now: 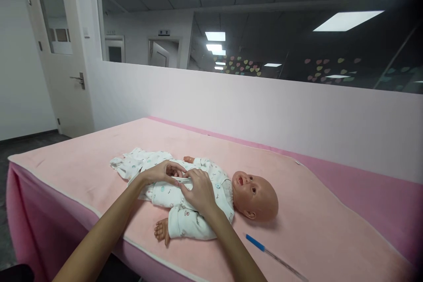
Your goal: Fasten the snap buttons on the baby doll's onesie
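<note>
A baby doll (pixel 254 194) in a white printed sleepsuit (pixel 185 222) lies on its back on a pink padded mat (pixel 313 229), head to the right. My left hand (pixel 161 172) rests on the doll's belly with fingers curled, pinching the front of the sleepsuit. My right hand (pixel 198 190) lies on the doll's chest, fingers bent and pressed on the same fabric edge. Both hands meet at the middle of the suit. What lies under the fingers is hidden.
A blue-capped thin clear stick, like a thermometer (pixel 274 257), lies on the mat near the front edge, right of the doll. A low pink-white wall (pixel 264 110) with a glass pane runs behind the table. A white door (pixel 62 53) stands at the left.
</note>
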`<action>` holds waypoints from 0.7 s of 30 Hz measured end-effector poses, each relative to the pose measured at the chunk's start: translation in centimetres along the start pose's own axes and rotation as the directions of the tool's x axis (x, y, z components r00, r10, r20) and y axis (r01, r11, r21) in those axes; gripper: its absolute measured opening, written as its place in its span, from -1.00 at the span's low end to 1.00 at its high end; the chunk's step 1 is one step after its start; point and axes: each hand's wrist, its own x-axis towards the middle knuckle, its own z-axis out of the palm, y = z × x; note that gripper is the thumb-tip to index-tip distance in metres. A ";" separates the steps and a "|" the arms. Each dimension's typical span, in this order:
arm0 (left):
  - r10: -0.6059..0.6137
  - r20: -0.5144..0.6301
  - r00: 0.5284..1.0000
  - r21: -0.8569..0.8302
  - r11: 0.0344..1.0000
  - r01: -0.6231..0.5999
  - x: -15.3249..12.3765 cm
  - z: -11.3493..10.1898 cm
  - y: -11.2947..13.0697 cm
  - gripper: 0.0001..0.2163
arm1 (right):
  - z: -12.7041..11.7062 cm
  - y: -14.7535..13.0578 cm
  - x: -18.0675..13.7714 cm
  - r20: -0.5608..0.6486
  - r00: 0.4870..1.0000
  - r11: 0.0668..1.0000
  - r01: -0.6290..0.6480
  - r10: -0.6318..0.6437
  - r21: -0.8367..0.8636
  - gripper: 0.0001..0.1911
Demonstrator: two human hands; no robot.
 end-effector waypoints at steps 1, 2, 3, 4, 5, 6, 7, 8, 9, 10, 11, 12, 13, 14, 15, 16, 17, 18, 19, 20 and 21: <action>-0.004 -0.003 1.000 -0.005 1.000 0.004 0.0 0.0 0.0 -0.59 | -0.1 -0.1 -0.1 -0.009 1.000 1.000 -0.002 0.002 0.025 -0.94; -0.009 -0.004 1.000 -0.007 1.000 0.009 0.0 0.0 0.0 -0.59 | -0.2 -0.1 -0.2 -0.020 1.000 0.999 -0.003 0.003 0.044 -0.97; -0.016 -0.004 1.000 -0.005 1.000 0.015 0.0 0.0 0.0 -0.60 | -0.2 -0.2 -0.2 -0.030 1.000 0.998 -0.004 0.006 0.057 -0.98; -0.019 -0.005 1.000 -0.001 1.000 0.019 -0.1 0.0 0.0 -0.60 | -0.2 -0.2 -0.3 -0.038 0.999 0.998 -0.004 0.007 0.063 -0.98; -0.021 -0.006 1.000 0.008 1.000 0.021 -0.1 0.1 0.1 -0.61 | -0.2 -0.3 -0.3 -0.043 0.999 0.998 -0.003 0.006 0.064 -0.97; -0.020 -0.007 1.000 0.017 1.000 0.020 -0.1 0.1 0.1 -0.61 | -0.2 -0.3 -0.3 -0.047 0.999 0.998 0.000 0.003 0.061 -0.96; -0.017 -0.007 1.000 0.027 0.999 0.017 -0.1 0.1 0.2 -0.62 | -0.1 -0.2 -0.3 -0.049 0.999 0.999 0.002 0.001 0.054 -0.95; -0.013 -0.005 1.000 0.038 0.999 0.013 -0.1 0.2 0.2 -0.62 | -0.1 -0.2 -0.3 -0.050 0.999 0.999 0.004 -0.002 0.045 -0.94; -0.010 -0.003 1.000 0.050 0.999 0.010 -0.1 0.2 0.3 -0.62 | 0.0 -0.2 -0.3 -0.051 0.999 0.999 0.007 -0.006 0.035 -0.94; -0.008 -0.003 1.000 0.064 0.998 0.008 0.0 0.2 0.2 -0.62 | 0.0 -0.1 -0.3 -0.051 0.999 1.000 0.012 -0.010 0.023 -0.94; -0.007 -0.005 1.000 0.078 0.997 0.007 0.0 0.2 0.2 -0.63 | 0.1 -0.1 -0.3 -0.050 0.999 1.000 0.016 -0.015 0.011 -0.93; -0.007 -0.009 1.000 0.092 0.996 0.008 0.1 0.2 0.1 -0.63 | 0.1 -0.1 -0.4 -0.049 0.999 1.000 0.020 -0.019 0.000 -0.93; -0.009 -0.010 1.000 0.102 0.995 0.010 0.1 0.2 0.1 -0.63 | 0.2 -0.1 -0.4 -0.049 0.999 1.000 0.022 -0.022 -0.009 -0.92; -0.011 -0.011 1.000 0.110 0.994 0.013 0.1 0.2 0.0 -0.63 | 0.2 -0.1 -0.4 -0.050 0.999 1.000 0.022 -0.022 -0.015 -0.92; -0.014 -0.013 1.000 0.115 0.993 0.015 0.2 0.1 0.0 -0.63 | 0.2 0.0 -0.4 -0.051 0.999 1.000 0.018 -0.019 -0.016 -0.91; -0.015 -0.014 1.000 0.118 0.993 0.017 0.2 0.1 0.0 -0.63 | 0.2 0.0 -0.4 -0.051 0.999 1.000 0.011 -0.012 -0.013 -0.91; -0.018 -0.012 1.000 0.122 0.992 0.019 0.2 0.1 0.0 -0.63 | 0.2 0.0 -0.4 -0.051 0.999 1.000 0.004 -0.005 -0.009 -0.90; -0.019 -0.009 1.000 0.127 0.992 0.020 0.1 0.1 0.1 -0.63 | 0.2 0.0 -0.3 -0.050 0.999 1.000 -0.002 0.002 -0.004 -0.90; -0.023 0.000 1.000 0.133 0.991 0.023 0.1 0.1 0.1 -0.63 | 0.2 0.0 -0.3 -0.050 0.999 1.000 -0.008 0.008 -0.001 -0.89; -0.027 0.010 1.000 0.138 0.990 0.026 0.1 0.1 0.2 -0.64 | 0.2 0.0 -0.3 -0.049 0.999 1.000 -0.013 0.013 0.001 -0.89; -0.033 0.021 0.999 0.143 0.989 0.029 0.1 0.0 0.3 -0.64 | 0.2 0.0 -0.3 -0.049 0.999 1.000 -0.016 0.016 0.002 -0.88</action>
